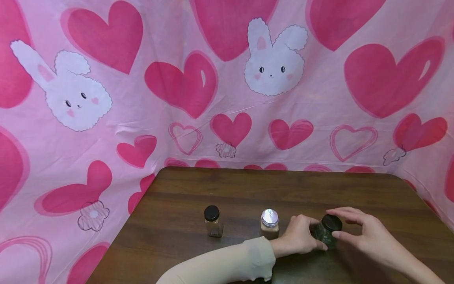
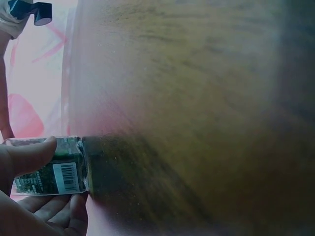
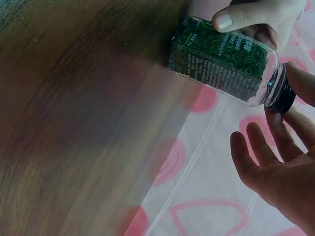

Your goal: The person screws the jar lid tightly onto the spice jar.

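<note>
A clear square-sided spice jar (image 1: 322,236) of green dried flakes stands near the right of the table. My left hand (image 1: 298,236) grips its body from the left; in the left wrist view its thumb lies across the jar beside a barcode label (image 2: 69,176). On top is a black screw cap (image 1: 332,223). Thumb and forefinger of my right hand (image 1: 372,236) pinch this cap at its edges, while the other fingers (image 3: 241,152) stay extended away from it, as the right wrist view shows. Cap threads are partly visible there.
Left of the hands stands a spice jar with a silver lid (image 1: 269,218), partly behind the left forearm. Further left is a black-capped jar (image 1: 214,227) with brown contents. The wooden table (image 1: 191,189) meets a pink heart-patterned cloth (image 1: 248,102) at the back.
</note>
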The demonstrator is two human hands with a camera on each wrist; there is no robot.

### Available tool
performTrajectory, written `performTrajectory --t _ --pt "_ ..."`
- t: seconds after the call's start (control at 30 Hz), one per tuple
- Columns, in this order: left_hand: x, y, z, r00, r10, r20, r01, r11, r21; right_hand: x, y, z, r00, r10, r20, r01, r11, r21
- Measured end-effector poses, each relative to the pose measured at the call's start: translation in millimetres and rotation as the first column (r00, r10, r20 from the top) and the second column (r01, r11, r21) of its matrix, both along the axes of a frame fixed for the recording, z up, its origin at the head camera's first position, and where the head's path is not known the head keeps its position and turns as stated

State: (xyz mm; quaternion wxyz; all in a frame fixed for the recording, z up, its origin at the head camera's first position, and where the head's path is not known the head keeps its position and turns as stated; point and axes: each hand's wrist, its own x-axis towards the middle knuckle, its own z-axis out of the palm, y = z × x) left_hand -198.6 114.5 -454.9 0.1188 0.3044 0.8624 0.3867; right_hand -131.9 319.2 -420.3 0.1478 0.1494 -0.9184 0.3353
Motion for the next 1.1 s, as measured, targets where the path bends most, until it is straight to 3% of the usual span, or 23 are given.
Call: performTrajectory --t 0.43,0.53,0.67,0.87,1.1 --pt "-0.5 1 -0.7 1.000 0.000 0.003 0.000 1.000 -0.004 0.8 -9 -2.0 0.995 -0.082 -0.050 0.084 0.996 0.043" --pt "-0.4 1 -0.7 1.000 0.001 -0.014 -0.001 1.000 -0.007 1.4 -7 -3.3 0.998 -0.042 -0.043 0.042 0.999 0.015" --pt "-0.1 2 -0.7 0.999 0.006 -0.039 -0.007 1.000 -0.013 2.0 0 -2.1 0.997 0.073 0.017 -0.072 0.995 -0.063" --pt "-0.1 1 -0.4 1.000 -0.002 -0.026 0.002 1.000 -0.015 0.1 10 1.1 0.967 0.235 0.098 -0.219 0.964 -0.154" --pt "-2.2 1 0.8 0.998 -0.020 -0.066 0.017 0.999 -0.038 -1.6 10 0.9 0.942 0.306 0.137 -0.269 0.934 -0.235"
